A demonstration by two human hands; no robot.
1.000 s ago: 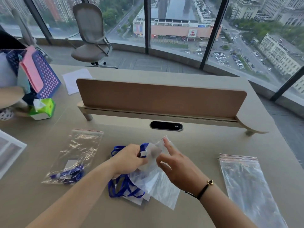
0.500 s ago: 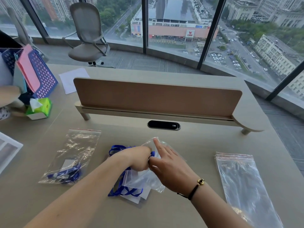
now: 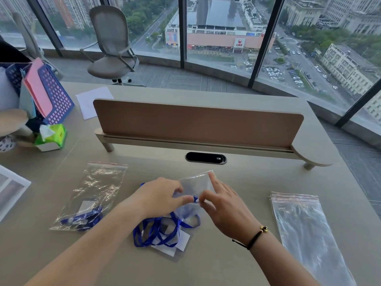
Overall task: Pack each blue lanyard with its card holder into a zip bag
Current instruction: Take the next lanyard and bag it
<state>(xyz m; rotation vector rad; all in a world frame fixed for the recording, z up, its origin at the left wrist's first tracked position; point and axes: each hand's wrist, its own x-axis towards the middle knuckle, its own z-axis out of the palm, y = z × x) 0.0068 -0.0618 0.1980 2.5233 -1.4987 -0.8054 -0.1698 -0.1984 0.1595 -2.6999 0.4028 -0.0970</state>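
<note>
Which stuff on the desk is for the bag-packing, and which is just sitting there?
For the job:
blue lanyards
card holder, held by left hand and right hand
packed zip bag
empty zip bags

Just lying about:
tissue box
paper sheet
blue basket
office chair

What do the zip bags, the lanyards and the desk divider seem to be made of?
Zip bags: thin clear plastic film, glossy, judging by the glints, wrinkles and see-through look, with a reddish zip strip. Lanyards: flat blue woven ribbon, probably polyester; it loops limply and looks matte. Desk divider: a stiff brown panel, matte, possibly felt or laminate; the surface is too smooth to tell.
</note>
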